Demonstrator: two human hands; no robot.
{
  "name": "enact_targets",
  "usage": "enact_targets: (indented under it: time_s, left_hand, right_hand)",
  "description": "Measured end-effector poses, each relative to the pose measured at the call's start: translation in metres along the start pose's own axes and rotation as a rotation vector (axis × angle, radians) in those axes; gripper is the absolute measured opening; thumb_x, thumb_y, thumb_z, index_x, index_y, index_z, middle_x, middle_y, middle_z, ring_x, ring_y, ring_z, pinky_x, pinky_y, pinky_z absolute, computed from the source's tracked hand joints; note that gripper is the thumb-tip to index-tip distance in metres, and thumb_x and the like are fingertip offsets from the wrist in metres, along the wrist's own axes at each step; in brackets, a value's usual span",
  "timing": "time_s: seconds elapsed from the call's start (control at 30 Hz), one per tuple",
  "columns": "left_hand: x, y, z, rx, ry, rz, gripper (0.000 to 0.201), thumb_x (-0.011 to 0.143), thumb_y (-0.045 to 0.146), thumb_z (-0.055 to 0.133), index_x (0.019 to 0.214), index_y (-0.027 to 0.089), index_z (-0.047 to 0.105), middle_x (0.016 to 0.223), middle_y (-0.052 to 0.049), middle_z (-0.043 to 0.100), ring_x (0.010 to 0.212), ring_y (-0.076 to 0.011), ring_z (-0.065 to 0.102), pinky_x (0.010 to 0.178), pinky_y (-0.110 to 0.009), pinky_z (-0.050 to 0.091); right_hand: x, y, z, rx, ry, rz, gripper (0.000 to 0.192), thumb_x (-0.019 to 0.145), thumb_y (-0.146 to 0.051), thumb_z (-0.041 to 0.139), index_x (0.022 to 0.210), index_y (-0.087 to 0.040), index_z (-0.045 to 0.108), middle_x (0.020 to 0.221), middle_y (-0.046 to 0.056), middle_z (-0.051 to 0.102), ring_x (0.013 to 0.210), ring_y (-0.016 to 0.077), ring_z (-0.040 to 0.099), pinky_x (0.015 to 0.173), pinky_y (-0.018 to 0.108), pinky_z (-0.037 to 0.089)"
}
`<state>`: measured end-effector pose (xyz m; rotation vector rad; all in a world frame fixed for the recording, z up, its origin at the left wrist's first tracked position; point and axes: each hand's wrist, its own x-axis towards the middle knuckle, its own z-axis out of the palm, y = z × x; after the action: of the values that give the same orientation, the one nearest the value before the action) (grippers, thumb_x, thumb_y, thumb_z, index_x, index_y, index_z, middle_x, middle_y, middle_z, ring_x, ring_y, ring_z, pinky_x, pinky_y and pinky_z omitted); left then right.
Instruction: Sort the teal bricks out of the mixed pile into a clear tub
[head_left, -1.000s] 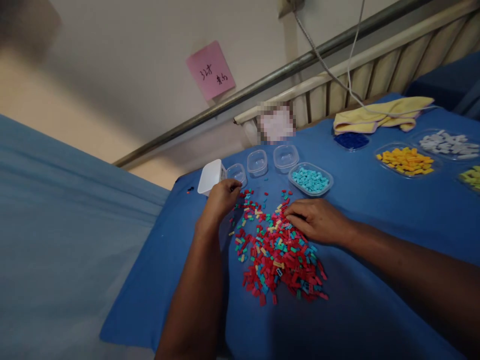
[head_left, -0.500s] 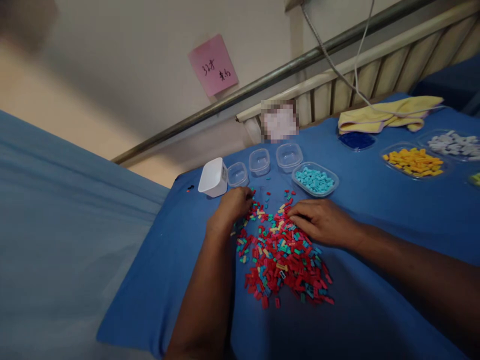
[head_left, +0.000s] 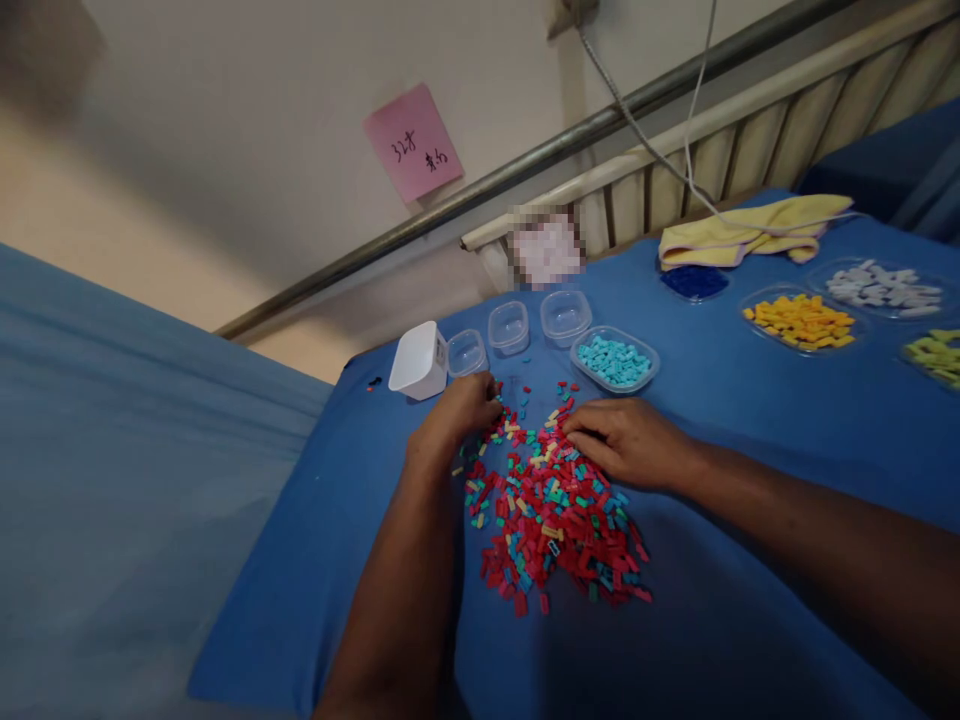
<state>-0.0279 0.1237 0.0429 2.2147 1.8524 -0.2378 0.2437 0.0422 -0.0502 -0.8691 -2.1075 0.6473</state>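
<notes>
— Where are the hands just now?

— Both are down on the pile of small bricks [head_left: 555, 510], mostly red with teal and yellow mixed in, spread on the blue cloth [head_left: 750, 600]. The left hand [head_left: 454, 415] sits at the pile's far left corner, the right hand [head_left: 626, 440] on its far right edge.

— And the fingers?

— On the left hand they curl in together, tips down among the loose bricks at the pile's edge. Whether they pinch one I cannot tell; the knuckles hide it. The right hand lies flatter, fingers close together and pointing left into the heap, resting on the bricks. I cannot see a brick gripped there either.

— Which way does the pile run from them?

— Its long axis runs from the hands back toward the person, so most of it lies nearer than the fingertips, between the two forearms.

— What is past the fingers?

— Just beyond the left hand, a white tub [head_left: 420, 360] and three small clear cups [head_left: 510, 325] in a row. Beyond the right hand, a clear tray of light blue bricks [head_left: 615, 360]. The left hand is nearer the cups, the right nearer the tray.
</notes>
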Motion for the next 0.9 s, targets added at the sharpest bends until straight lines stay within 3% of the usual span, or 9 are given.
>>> enact_targets:
  time_s: [0.2, 0.4, 0.53, 0.7, 0.9]
  left_hand:
    - [-0.002, 0.014, -0.011, -0.211, 0.133, 0.106, 0.011, 0.086, 0.018, 0.069, 0.097, 0.018, 0.070, 0.081, 0.000, 0.071, 0.072, -0.0175, 0.062, 0.066, -0.029, 0.039]
    - [0.020, 0.073, -0.024, -0.329, 0.230, 0.361, 0.015, 0.084, 0.017, 0.066, 0.098, 0.018, 0.073, 0.085, -0.001, 0.074, 0.076, -0.0170, 0.065, 0.067, -0.029, 0.043]
    - [0.043, 0.108, -0.023, -0.284, 0.240, 0.431, 0.018, 0.090, 0.015, 0.068, 0.105, 0.016, 0.077, 0.096, -0.004, 0.080, 0.085, -0.0194, 0.071, 0.076, -0.031, 0.051]
    - [0.056, 0.110, -0.013, -0.282, 0.238, 0.485, 0.030, 0.102, 0.016, 0.063, 0.126, 0.018, 0.081, 0.123, -0.007, 0.084, 0.112, -0.0227, 0.077, 0.100, -0.035, 0.058]
    - [0.044, 0.128, 0.003, 0.014, 0.252, 0.541, 0.031, 0.104, 0.015, 0.058, 0.116, 0.019, 0.087, 0.124, -0.012, 0.083, 0.118, -0.0293, 0.075, 0.103, -0.039, 0.057]
  right_hand:
    - [0.002, -0.003, -0.001, -0.011, -0.003, 0.010, 0.019, 0.111, -0.023, 0.062, 0.110, -0.023, 0.080, 0.107, 0.006, 0.086, 0.095, 0.0228, 0.080, 0.085, 0.037, 0.056]
    - [0.003, -0.004, -0.003, -0.018, 0.011, -0.009, 0.019, 0.110, -0.021, 0.061, 0.109, -0.022, 0.080, 0.105, 0.005, 0.085, 0.094, 0.0225, 0.080, 0.084, 0.036, 0.055]
    - [0.003, -0.003, -0.003, -0.031, 0.006, -0.015, 0.018, 0.109, -0.022, 0.062, 0.107, -0.021, 0.080, 0.102, 0.006, 0.084, 0.092, 0.0232, 0.079, 0.083, 0.037, 0.055]
    - [0.004, -0.002, -0.002, -0.019, 0.006, 0.003, 0.018, 0.109, -0.022, 0.062, 0.108, -0.022, 0.080, 0.102, 0.006, 0.084, 0.091, 0.0221, 0.078, 0.082, 0.036, 0.054]
    - [0.000, -0.002, -0.001, -0.037, -0.003, 0.006, 0.020, 0.110, -0.024, 0.061, 0.109, -0.021, 0.081, 0.103, 0.006, 0.085, 0.092, 0.0234, 0.079, 0.083, 0.038, 0.055]
